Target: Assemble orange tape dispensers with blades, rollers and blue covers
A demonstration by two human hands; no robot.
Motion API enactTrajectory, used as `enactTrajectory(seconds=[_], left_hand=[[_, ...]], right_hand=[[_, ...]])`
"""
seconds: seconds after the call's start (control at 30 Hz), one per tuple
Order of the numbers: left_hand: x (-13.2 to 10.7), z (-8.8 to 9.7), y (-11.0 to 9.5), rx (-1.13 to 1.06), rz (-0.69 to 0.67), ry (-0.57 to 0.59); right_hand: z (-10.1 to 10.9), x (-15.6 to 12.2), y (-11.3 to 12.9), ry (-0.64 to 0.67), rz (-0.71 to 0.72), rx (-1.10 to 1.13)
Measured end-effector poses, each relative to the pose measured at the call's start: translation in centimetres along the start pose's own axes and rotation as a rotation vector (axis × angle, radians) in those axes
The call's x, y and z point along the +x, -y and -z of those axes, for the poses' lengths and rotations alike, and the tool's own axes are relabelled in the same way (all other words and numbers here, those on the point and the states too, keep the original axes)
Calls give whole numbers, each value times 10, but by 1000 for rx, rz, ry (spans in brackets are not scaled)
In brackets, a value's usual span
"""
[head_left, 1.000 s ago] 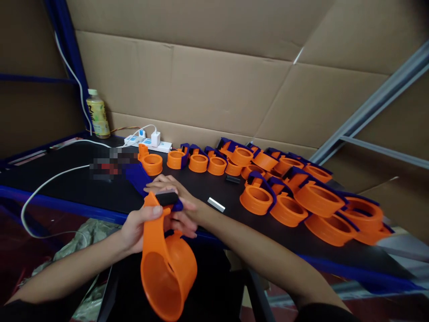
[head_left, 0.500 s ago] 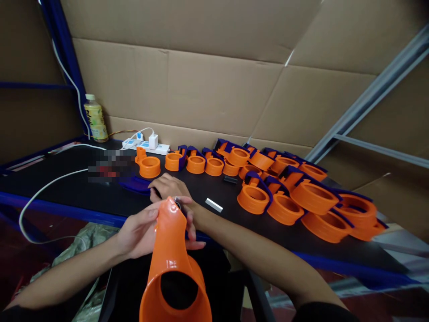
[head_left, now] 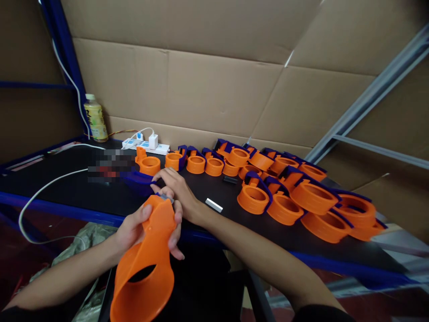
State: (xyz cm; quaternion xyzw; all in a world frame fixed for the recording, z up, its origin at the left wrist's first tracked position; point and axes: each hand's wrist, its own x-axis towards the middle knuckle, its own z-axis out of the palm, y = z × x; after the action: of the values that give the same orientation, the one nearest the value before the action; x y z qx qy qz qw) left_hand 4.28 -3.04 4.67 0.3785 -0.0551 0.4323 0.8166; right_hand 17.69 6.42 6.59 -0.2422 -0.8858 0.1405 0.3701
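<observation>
My left hand is wrapped round the neck of an orange funnel-shaped plastic part, whose wide mouth points down toward me. My right hand reaches over the black tabletop, fingers curled, touching a dark blue plastic piece that lies flat there. Whether it grips the piece is not clear. A small grey bit shows at the tip of the orange part, just under my right hand.
Several orange ring parts with blue clips crowd the table's right and back. A small silver strip and a black block lie between them. A power strip, white cable and bottle are at left. Cardboard walls behind.
The orange part has tilted so its mouth swings down-left. My right hand has left its tip and moved forward onto the blue piece on the table.
</observation>
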Motion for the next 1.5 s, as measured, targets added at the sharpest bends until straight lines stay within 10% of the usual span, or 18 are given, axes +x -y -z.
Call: enactTrajectory(seconds=[0.43, 0.73, 1.5], left_hand=[[16, -10, -27, 54, -257, -393], [17, 13, -11, 285, -374, -475], [13, 20, -5, 453, -387, -526]], right_hand=[[77, -26, 28, -604, -387, 687], [95, -83, 53, -405, -687, 1022], [76, -89, 40, -485, -870, 1061]])
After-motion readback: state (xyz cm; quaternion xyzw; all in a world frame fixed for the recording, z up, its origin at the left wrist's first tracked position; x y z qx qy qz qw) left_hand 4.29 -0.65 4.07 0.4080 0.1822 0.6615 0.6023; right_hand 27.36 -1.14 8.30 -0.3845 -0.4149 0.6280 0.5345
